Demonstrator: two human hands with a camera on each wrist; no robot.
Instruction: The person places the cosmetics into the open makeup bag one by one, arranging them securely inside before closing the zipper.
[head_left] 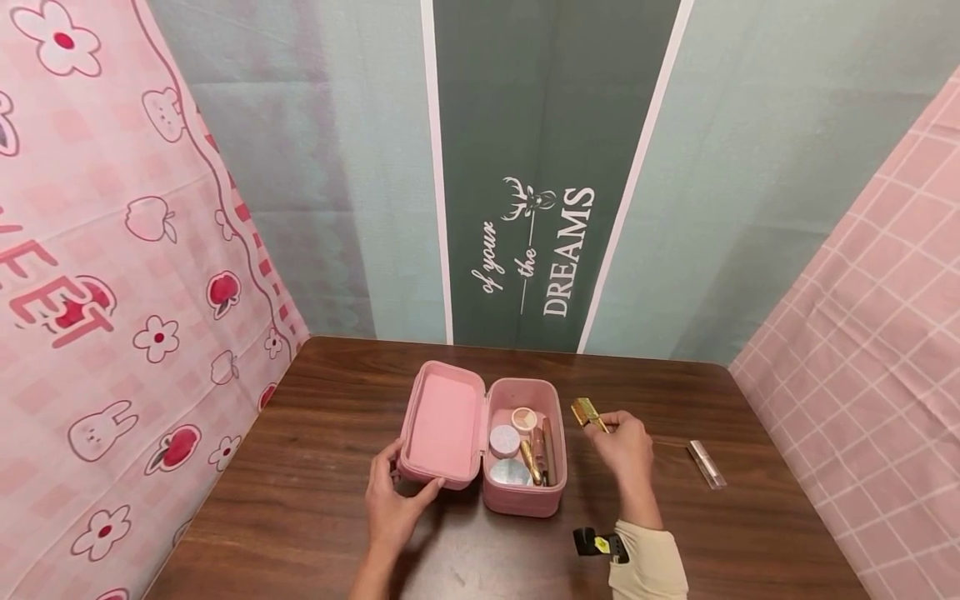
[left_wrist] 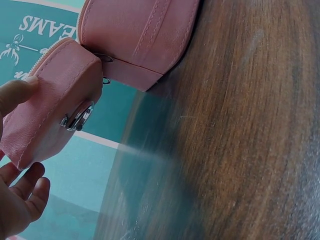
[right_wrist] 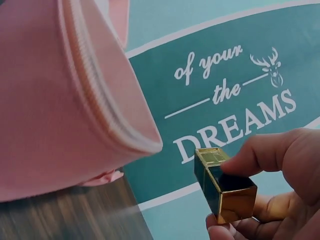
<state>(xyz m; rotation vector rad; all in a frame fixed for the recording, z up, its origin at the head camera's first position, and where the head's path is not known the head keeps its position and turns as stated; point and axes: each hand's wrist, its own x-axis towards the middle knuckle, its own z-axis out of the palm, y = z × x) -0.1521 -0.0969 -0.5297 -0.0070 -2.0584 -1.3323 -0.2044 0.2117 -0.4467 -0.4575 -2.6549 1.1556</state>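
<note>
The left hand point(head_left: 390, 507) has its grip pinching the lid point(head_left: 444, 429) of the open pink box point(head_left: 521, 502). The grip of the right hand point(head_left: 628, 450) pinches a gold lipstick point(head_left: 585, 411), at two o'clock from the box. Farther, at three o'clock, one small tube point(head_left: 707, 464) lies on the counter point(head_left: 300, 475).

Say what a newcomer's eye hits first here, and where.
Probably the open pink case in the middle of the wooden table, cosmetics inside, its lid held by the left hand. Next, the shiny gold item in the right hand, just right of the case. Behind the table, white "DREAMS" lettering stands out on a dark green panel.
</note>
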